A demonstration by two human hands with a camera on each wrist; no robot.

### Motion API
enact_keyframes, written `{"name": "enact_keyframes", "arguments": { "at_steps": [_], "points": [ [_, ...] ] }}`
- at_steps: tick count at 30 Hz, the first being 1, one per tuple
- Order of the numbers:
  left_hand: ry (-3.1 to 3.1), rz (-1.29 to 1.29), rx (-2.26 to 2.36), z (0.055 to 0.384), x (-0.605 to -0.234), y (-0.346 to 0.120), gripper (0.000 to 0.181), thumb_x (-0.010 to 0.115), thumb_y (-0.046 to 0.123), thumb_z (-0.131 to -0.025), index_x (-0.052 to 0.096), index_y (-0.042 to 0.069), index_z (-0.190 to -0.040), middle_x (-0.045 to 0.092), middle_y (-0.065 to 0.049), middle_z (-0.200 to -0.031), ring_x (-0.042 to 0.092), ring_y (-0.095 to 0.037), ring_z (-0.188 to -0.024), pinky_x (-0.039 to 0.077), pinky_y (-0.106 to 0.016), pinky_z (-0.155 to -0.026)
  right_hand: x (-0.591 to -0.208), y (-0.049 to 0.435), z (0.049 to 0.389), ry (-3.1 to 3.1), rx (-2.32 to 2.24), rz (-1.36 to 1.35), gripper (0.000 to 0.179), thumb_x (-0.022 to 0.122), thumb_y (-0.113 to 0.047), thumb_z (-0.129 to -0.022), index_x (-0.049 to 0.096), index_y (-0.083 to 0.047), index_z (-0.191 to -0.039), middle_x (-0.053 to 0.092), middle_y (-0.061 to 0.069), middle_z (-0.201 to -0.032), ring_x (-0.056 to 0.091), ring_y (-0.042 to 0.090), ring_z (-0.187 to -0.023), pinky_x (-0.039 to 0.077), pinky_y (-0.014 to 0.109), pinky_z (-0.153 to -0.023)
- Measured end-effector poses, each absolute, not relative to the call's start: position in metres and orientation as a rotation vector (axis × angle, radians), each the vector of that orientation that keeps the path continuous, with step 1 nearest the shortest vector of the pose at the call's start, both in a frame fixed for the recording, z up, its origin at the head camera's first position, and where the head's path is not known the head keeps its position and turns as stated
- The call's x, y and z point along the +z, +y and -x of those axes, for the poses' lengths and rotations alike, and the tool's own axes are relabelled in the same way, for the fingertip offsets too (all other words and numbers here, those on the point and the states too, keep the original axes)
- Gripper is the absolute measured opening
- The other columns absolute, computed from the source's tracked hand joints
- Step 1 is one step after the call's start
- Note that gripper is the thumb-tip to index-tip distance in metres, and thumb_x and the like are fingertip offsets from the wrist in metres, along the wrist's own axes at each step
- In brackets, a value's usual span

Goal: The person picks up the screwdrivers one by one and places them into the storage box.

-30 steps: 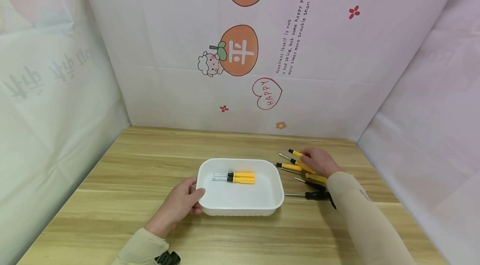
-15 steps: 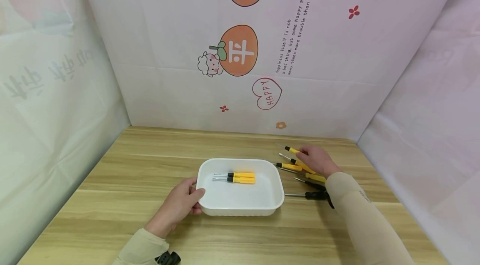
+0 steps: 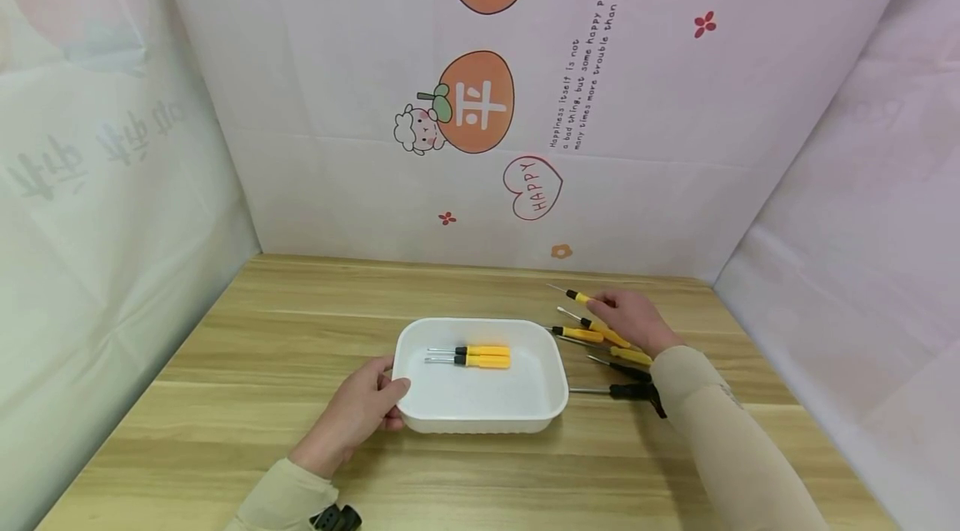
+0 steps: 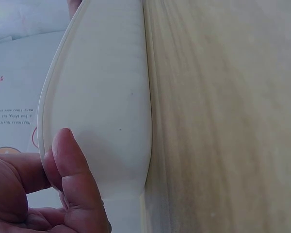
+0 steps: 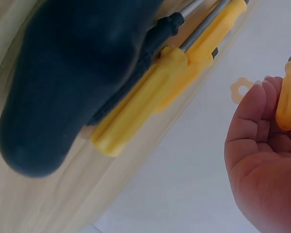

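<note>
My left hand (image 3: 362, 404) grips the left wall of a white plastic tray (image 3: 480, 424), thumb over the rim and fingers outside; the left wrist view shows the tray's side (image 4: 102, 97) up close. Two small yellow-handled screwdrivers (image 3: 487, 362) lie side by side in the tray. At the far right my right hand (image 3: 632, 318) pinches a small yellow screwdriver (image 3: 577, 296) by its handle, its shaft pointing left. In the right wrist view this screwdriver (image 5: 288, 99) stands between thumb and fingers, its handle end in the palm's hollow.
Beside the right hand lie more yellow screwdrivers (image 3: 581, 334), a small black-handled screwdriver (image 3: 630, 371) and a larger black-handled tool (image 3: 633, 392) whose shaft points at the tray. A printed white backdrop (image 3: 637, 206) stands at the table's (image 3: 337, 298) back edge.
My right hand has lifted the small yellow screwdriver up and slightly left, away from the other tools. The left hand and the tray have stayed in place.
</note>
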State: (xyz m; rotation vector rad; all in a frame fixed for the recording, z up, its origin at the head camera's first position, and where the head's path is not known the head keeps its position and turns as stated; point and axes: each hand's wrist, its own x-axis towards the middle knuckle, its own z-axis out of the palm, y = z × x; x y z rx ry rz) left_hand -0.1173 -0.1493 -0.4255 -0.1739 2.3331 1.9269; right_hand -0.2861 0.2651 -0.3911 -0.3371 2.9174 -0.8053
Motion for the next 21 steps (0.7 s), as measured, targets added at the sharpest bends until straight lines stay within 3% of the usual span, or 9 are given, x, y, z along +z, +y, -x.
{"name": "enact_keyframes", "arguments": {
  "at_steps": [13,21],
  "points": [
    [2.334,0.171,1.921,0.117,-0.425,-0.148,0.05,0.061,0.01,-0.103,0.049,-0.003,-0.149,0.059,-0.015,-0.093,0.061,-0.02,-0.072,0.061,-0.029,-0.06,-0.384,0.263,0.28,2.787,-1.01,0.255,0.057,0.051,-0.053,-0.107,0.061,-0.009,-0.142,0.058,0.02,-0.145,0.063,0.039,-0.121,0.057,0.053,-0.101],
    [2.349,0.165,1.909,0.116,-0.425,-0.148,0.051,0.061,0.01,-0.103,0.048,-0.004,-0.15,0.059,-0.016,-0.093,0.061,-0.02,-0.073,0.061,-0.029,-0.06,-0.379,0.257,0.276,2.693,-1.16,0.236,0.062,0.052,-0.054,-0.106,0.057,-0.008,-0.147,0.059,0.023,-0.137,0.062,0.041,-0.124,0.052,0.056,-0.109]
  ]
}}
